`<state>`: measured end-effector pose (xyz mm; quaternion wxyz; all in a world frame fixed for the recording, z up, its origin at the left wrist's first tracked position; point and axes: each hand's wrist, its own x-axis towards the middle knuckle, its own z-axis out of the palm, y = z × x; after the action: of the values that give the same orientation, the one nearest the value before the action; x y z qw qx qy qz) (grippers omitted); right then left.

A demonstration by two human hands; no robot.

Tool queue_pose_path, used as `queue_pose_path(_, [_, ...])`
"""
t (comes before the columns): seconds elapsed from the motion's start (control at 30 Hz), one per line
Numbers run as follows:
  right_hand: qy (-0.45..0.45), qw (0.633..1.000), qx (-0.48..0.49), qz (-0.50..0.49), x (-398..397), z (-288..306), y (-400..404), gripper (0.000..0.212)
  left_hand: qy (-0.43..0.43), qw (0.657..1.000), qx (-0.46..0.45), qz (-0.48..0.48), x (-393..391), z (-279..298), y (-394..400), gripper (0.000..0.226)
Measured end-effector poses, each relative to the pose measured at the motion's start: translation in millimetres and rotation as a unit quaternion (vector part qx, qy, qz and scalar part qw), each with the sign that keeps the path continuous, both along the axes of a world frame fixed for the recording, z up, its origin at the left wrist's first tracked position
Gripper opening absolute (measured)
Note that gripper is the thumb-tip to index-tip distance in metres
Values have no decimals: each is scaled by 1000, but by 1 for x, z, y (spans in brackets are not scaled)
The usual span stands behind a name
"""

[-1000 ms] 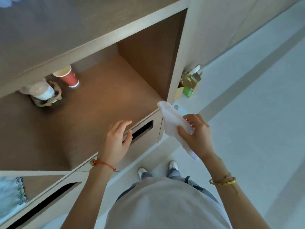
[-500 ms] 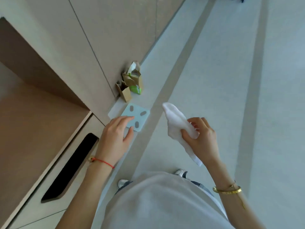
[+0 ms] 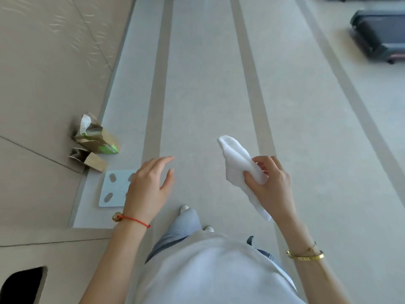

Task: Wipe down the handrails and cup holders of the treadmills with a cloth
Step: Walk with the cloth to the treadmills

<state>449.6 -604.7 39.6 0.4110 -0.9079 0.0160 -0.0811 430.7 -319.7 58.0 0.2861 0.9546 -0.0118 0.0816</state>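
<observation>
The right hand (image 3: 270, 183) grips a soft white folded cloth (image 3: 242, 172), thumb and curled fingers clamped round its middle so both ends stick out free, one up toward 11 o'clock, one trailing down toward 5 o'clock; that looks like a carrying hold, not a wiping one. The left hand (image 3: 149, 187) is loose and empty, fingers relaxed and spread, well apart from the right, hovering above the pale grey striped floor (image 3: 201, 84). Up at 2 o'clock sits the dark end of a black treadmill (image 3: 379, 34), far from both hands; its handrails and cup holders are out of sight. At 9 o'clock, against the beige wall panel (image 3: 43, 62), stand brown paper bags (image 3: 94, 141) and a flat pale blue scale (image 3: 114, 189). Wiping has not started, I'd judge.
</observation>
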Motion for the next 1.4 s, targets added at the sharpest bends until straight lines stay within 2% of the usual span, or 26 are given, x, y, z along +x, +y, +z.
queue_pose_path(0.27, [-1,990,-6,-138,57,-13,-85,27,30,991,18,-130,127,-9,-82,23])
queue_pose_path(0.53, [-3,964,-21,-265,169,-7,-176,25,27,974,23,-224,298,-10,-191,21])
queue_pose_path(0.77, [-13,936,-37,-349,261,5,-256,25,6,948,29,-317,437,2,-300,20])
queue_pose_path(0.97, [-1,911,-37,-411,317,0,-329,25,20,926,32,-377,526,-5,-396,21])
queue_pose_path(1.17, [-3,892,-29,-451,375,-14,-434,25,39,906,32,-420,604,-16,-515,23])
queue_pose_path(1.4, [-10,888,-33,-458,457,-2,-598,26,29,899,25,-436,692,-4,-686,22])
